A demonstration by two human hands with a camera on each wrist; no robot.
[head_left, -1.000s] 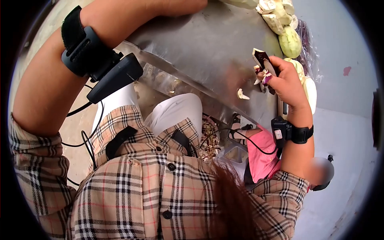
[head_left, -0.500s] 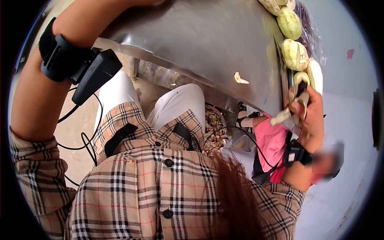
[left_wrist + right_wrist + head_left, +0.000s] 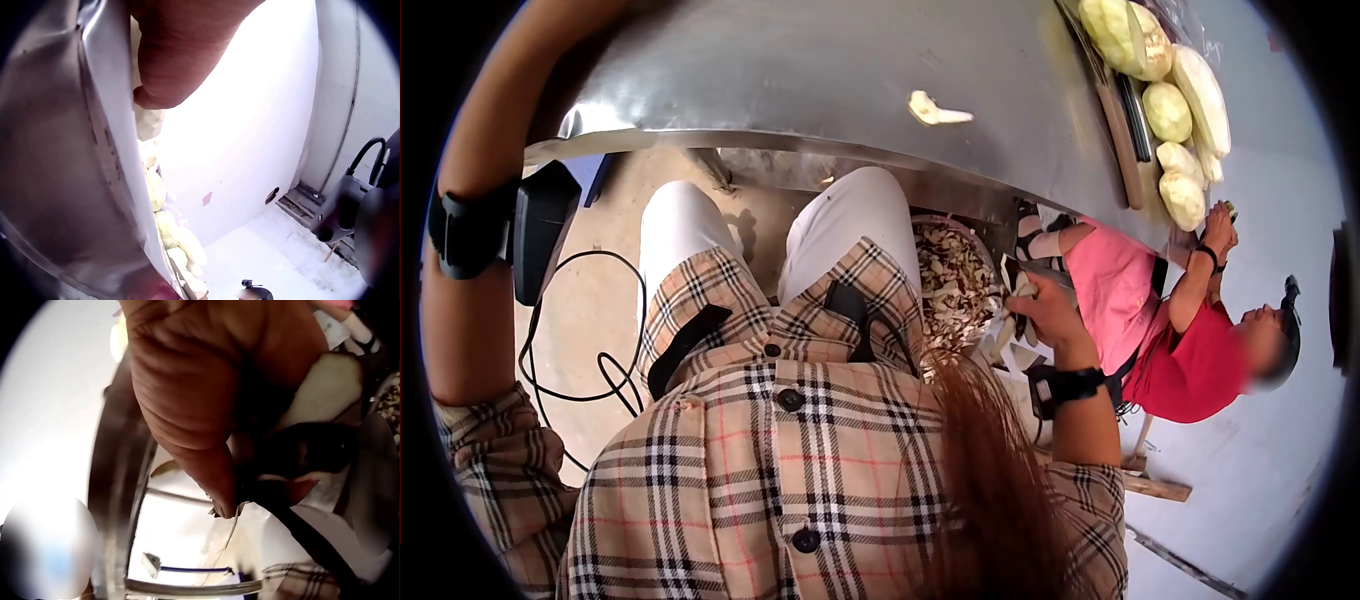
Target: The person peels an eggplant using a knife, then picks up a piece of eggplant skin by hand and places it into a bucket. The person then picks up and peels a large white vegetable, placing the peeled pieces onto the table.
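In the head view my right hand [image 3: 1050,310] grips a bunch of eggplant peels [image 3: 1022,287], dark skin on one side and pale flesh on the other. It is low beside the table, right by a tub [image 3: 948,221] filled with scraps. The right wrist view shows the peels [image 3: 328,387] sticking out past my fingers. My left hand [image 3: 187,50] is over the metal table, mostly cut off at the top of the head view. Its thumb overlaps a pale peeled piece [image 3: 149,124] in the left wrist view; whether it holds that piece I cannot tell.
One pale scrap [image 3: 935,109] lies on the metal table [image 3: 800,80]. Peeled vegetables [image 3: 1167,110] line the right edge, beside a long brown strip [image 3: 1122,145] and a black one [image 3: 1136,118]. A person in red [image 3: 1190,370] sits at the right. Loose cable [image 3: 590,255] hangs at left.
My right hand, with the peels, has moved from above the table, past its edge and down beside the scrap tub. The left arm has swung left; the view has shifted.
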